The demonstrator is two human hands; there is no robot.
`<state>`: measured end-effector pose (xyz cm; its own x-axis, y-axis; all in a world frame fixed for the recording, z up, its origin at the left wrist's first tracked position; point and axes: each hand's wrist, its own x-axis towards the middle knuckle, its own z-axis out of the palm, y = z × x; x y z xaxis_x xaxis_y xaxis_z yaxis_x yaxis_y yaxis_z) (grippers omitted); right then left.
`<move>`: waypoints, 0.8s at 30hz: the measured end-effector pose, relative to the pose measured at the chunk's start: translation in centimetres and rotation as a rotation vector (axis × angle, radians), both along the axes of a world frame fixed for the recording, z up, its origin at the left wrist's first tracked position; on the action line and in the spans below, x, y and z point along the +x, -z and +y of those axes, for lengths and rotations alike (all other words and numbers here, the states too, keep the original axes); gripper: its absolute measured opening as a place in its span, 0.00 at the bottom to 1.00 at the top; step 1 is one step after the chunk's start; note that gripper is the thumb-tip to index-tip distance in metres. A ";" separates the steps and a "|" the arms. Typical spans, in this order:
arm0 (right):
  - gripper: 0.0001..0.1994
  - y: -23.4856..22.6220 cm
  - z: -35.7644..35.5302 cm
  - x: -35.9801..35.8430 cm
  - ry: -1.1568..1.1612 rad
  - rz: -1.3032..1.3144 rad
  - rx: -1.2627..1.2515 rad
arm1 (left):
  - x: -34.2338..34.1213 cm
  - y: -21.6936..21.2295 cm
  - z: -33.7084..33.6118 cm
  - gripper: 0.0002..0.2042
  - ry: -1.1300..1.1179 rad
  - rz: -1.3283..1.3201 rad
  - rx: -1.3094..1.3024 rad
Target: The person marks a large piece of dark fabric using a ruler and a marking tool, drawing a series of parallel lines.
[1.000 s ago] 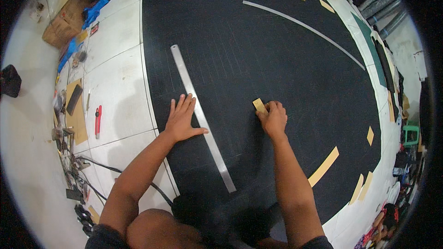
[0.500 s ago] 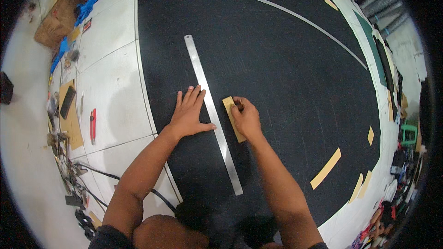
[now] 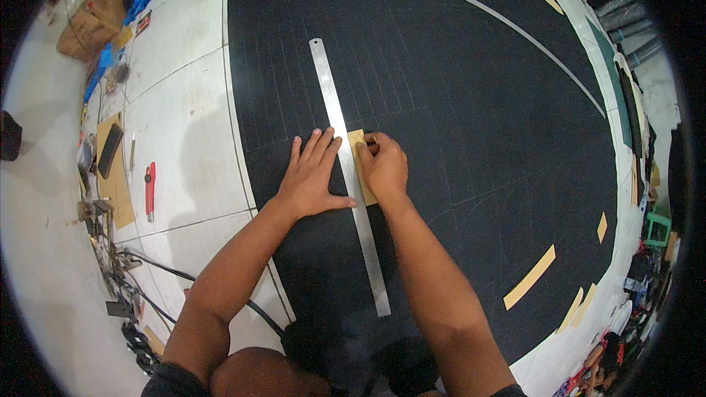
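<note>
A long metal ruler lies slantwise on a wide sheet of black cloth. My left hand rests flat with its fingers spread, its fingertips and thumb on the ruler's left edge. Along the ruler's right side sits a narrow tan card strip, its edge against the metal. Over that strip is my right hand, fingers bent together in a pinch. What they pinch is hidden or too small to name. Thin pale lines run across the cloth around both hands.
A long curved ruler lies on the cloth at the far right. Several tan card strips are scattered on the right side. On the white tiles at left lie a red cutter knife and a dark block on tan card.
My right hand and the card strip have moved left, closing the gap to the ruler. The left hand stays spread at the ruler. The whole view has shifted slightly.
</note>
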<state>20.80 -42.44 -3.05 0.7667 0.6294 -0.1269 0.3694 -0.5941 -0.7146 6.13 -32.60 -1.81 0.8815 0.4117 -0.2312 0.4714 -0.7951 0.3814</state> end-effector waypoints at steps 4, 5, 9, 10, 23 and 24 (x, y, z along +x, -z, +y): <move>0.14 -0.3 0.0 0.1 0.003 -0.025 -0.014 | 0.1 -0.2 0.1 0.66 0.004 0.003 -0.015; 0.15 -0.4 0.0 0.1 0.009 -0.011 -0.011 | 0.0 -0.1 0.2 0.66 0.007 -0.006 -0.005; 0.15 -1.0 -0.1 0.1 0.020 0.046 0.008 | 0.0 0.0 0.0 0.66 0.012 -0.020 0.015; 0.15 -1.1 -0.1 0.3 0.021 0.057 0.016 | 0.1 -0.2 0.0 0.66 0.013 -0.022 0.016; 0.14 -0.2 -0.3 0.5 0.024 0.076 0.033 | 0.5 -1.1 -0.2 0.64 0.003 0.012 -0.009; 0.14 -0.1 -0.2 0.5 0.025 0.078 0.031 | 0.5 -1.3 -0.3 0.64 0.002 0.015 -0.014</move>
